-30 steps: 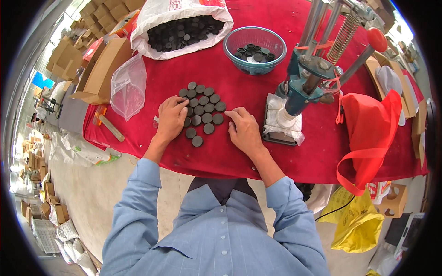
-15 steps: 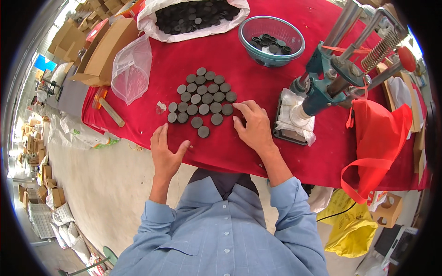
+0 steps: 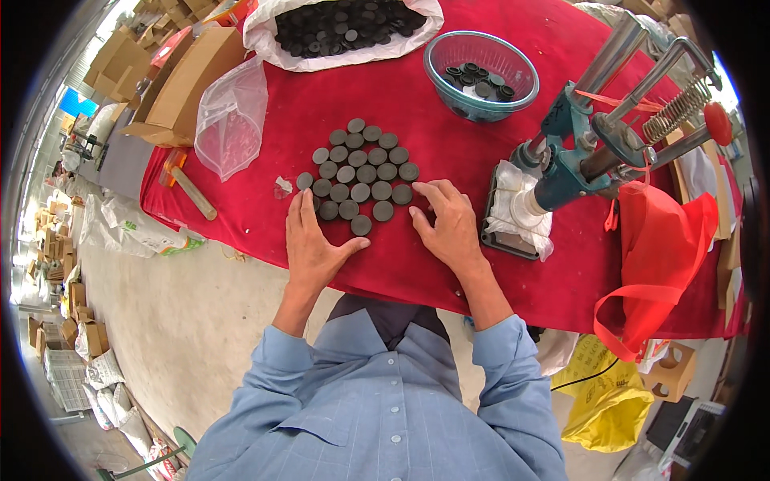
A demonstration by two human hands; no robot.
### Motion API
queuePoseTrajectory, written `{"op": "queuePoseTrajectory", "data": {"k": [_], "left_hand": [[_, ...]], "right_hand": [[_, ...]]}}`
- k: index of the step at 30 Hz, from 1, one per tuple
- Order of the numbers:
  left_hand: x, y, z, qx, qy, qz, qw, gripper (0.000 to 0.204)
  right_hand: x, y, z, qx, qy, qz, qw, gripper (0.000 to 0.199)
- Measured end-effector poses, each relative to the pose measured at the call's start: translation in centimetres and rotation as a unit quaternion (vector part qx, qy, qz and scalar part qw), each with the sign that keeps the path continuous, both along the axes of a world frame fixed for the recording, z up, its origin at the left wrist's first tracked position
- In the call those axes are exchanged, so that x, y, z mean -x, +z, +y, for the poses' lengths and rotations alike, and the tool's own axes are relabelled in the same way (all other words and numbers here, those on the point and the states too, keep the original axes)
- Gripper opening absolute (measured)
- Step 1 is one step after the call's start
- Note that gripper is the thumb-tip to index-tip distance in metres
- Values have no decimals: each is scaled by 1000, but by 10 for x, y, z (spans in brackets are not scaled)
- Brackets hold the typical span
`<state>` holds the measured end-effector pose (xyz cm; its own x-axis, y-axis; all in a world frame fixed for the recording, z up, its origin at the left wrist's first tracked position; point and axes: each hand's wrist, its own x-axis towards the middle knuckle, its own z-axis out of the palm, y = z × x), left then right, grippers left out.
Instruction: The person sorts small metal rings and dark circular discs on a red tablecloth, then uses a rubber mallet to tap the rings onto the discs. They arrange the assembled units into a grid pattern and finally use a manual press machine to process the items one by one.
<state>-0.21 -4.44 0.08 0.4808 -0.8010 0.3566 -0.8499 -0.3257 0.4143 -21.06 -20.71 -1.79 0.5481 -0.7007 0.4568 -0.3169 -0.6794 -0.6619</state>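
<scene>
Several round, flat dark-grey discs (image 3: 360, 193) lie in a loose cluster on the red tablecloth (image 3: 337, 96). At the cluster's near-left edge, my left hand (image 3: 314, 244) has its fingers stretched out and its thumb spread wide beside the nearest disc. Its fingertips cover part of the discs at that edge. My right hand (image 3: 451, 224) rests at the right side of the cluster, thumb apart from the slightly bent fingers, close to the outermost discs. Neither hand holds anything.
A teal-blue press (image 3: 573, 152) stands right of my right hand, a red bag (image 3: 662, 248) beside it. Farther back are a clear bowl (image 3: 481, 48) and a white sack (image 3: 265, 36), both holding black pieces. A plastic bag (image 3: 233, 120) and a hammer (image 3: 192, 192) lie left.
My left hand has moved right and forward, up to the left edge of the discs. My right hand stays beside them. The whole view has shifted slightly.
</scene>
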Motion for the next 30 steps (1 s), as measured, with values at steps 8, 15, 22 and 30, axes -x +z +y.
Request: {"op": "queuePoseTrajectory", "data": {"k": [8,15,22,30], "left_hand": [[18,17,-19,-44,-138,-119,982,77],[18,11,-27,-40,-162,-193,967,63],[14,13,-35,-36,-172,-167,970,55],[-35,20,-53,45,-170,-88,981,53]], "right_hand": [[0,1,1,1,1,7,1000,39],[0,1,2,2,-3,10,1000,40],[1,-1,0,-1,1,-5,1000,39],[2,-2,-2,-2,-2,-8,1000,36]]}}
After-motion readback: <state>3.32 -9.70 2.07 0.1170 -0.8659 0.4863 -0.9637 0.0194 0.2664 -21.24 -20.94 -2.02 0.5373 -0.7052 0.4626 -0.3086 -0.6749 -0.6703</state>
